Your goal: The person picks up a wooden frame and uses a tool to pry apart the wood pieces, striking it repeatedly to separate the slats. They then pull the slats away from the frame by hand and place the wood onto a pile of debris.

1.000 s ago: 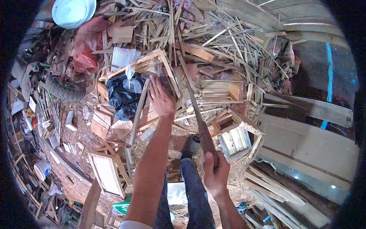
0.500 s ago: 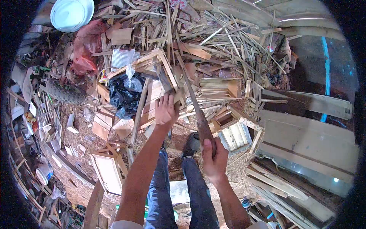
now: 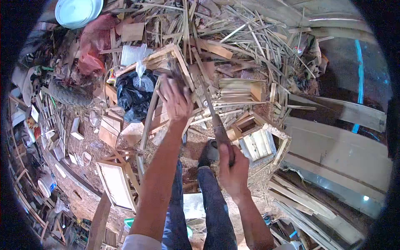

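Note:
My right hand (image 3: 234, 170) is wrapped round the handle end of a long, dark, narrow tool (image 3: 215, 118) that points up and away; whether it is a blade or a saw I cannot make out. Up and to the left of it, my left hand (image 3: 176, 99) is blurred by motion, its fingers apart over the corner of a wooden frame (image 3: 183, 68). A black plastic bag (image 3: 134, 98) lies just left of that hand. Right of the tool stands a small wooden box with pale slats (image 3: 257, 146).
Wood strips (image 3: 254, 39) are heaped at the back. A slatted crate (image 3: 239, 89) sits right of centre, a framed panel (image 3: 116, 185) lower left, stacked boards (image 3: 308, 202) lower right. A tire (image 3: 68, 96), a red bag (image 3: 92, 46) and a white bucket (image 3: 78, 12) are at left.
My left hand has opened and lifted off the wood near the frame's corner, moving slightly up and left. The tool in my right hand has shifted slightly left and down.

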